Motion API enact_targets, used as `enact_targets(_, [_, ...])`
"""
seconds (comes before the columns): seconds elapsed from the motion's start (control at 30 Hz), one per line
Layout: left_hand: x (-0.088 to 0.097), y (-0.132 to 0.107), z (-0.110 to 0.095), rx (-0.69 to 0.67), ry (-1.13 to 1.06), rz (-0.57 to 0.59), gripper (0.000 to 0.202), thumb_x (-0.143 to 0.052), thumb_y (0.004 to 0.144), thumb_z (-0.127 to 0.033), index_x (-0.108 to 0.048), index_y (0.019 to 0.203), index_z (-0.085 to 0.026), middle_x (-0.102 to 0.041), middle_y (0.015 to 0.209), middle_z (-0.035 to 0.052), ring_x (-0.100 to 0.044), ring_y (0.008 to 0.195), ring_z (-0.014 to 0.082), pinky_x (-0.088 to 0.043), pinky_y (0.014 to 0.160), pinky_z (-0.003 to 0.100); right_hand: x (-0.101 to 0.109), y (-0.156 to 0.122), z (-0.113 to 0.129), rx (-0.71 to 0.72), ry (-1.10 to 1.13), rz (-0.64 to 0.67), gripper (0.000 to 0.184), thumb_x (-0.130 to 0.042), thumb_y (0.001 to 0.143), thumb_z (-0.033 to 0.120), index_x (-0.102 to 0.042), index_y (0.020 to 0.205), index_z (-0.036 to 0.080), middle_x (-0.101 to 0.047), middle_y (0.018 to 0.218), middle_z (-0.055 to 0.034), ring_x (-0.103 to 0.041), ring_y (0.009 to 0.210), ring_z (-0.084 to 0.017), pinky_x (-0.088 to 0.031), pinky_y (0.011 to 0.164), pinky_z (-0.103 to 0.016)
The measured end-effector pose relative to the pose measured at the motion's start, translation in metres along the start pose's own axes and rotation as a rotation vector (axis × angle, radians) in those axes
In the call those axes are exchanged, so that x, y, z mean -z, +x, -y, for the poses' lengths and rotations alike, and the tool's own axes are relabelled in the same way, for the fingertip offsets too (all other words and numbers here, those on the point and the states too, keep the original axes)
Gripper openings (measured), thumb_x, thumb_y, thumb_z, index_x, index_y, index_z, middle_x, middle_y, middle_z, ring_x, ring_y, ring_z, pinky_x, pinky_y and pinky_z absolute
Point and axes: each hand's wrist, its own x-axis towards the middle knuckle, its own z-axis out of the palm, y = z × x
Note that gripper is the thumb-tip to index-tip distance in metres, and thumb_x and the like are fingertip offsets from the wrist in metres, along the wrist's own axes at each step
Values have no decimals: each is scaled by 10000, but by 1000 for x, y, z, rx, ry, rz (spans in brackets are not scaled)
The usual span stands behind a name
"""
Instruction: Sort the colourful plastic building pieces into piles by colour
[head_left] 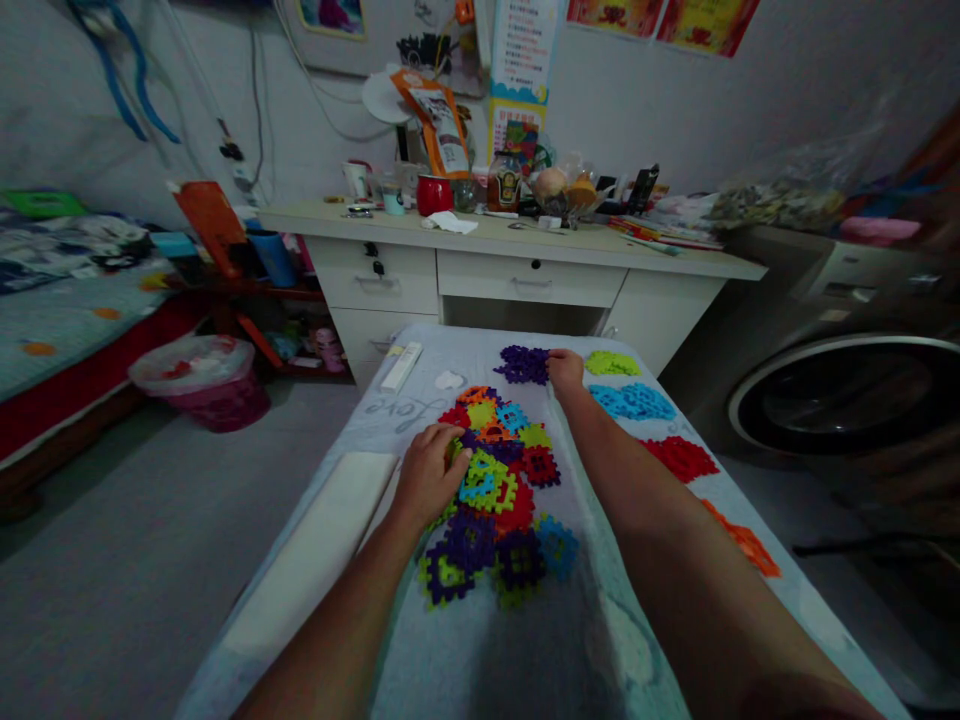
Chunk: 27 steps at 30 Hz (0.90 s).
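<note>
A mixed heap of colourful interlocking plastic pieces [499, 480] lies in the middle of a cloth-covered table [525, 640]. My left hand [431, 472] rests on the heap's left edge, fingers curled over some pieces. My right hand [565, 370] reaches to the far end, its fingers closed at the right edge of a purple pile [523, 364]. Sorted piles run down the right side: lime green [612, 364], blue [634, 402], red [681, 458] and orange [742, 545].
A white tube [402, 366] and a small white scrap [450, 380] lie at the far left of the table, a white folded pad [315, 545] on the left edge. Beyond stands a cluttered desk [517, 262], a washing machine [847, 390] right, a pink bin [201, 380] left.
</note>
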Motion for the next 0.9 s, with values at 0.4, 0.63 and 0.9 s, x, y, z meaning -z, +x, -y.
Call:
enact_targets(0.4, [-6,0,6,54,91,15,394,-539,859,-405,-583,1195,-203,-591,1242,113,-537,1187,284,-412,1043,480,-31,-56,22,334,-224,410,278,-514,837,190,-697,1044,160,-707,1108,-97,-631,1035,-215,-438,981,-345])
enact_targets(0.63, [-5,-1,8,45,85,25,405,-549,853,-433,-594,1191,-216,-586,1274,111,-542,1198,287,-408,1047,477,-58,-64,41,421,-415,671,367,-540,815,130,-651,1165,124,-644,1257,-148,-571,1165,-248,-392,1023,-350])
enact_targets(0.9, [1,0,1,70,5,6,495,-553,863,-425,-497,1291,-184,-586,1277,122,-552,1182,278,-422,1029,471,-38,-73,48,467,-288,682,198,-580,755,80,-711,870,175,-730,935,-44,-635,885,-176,-453,836,-270])
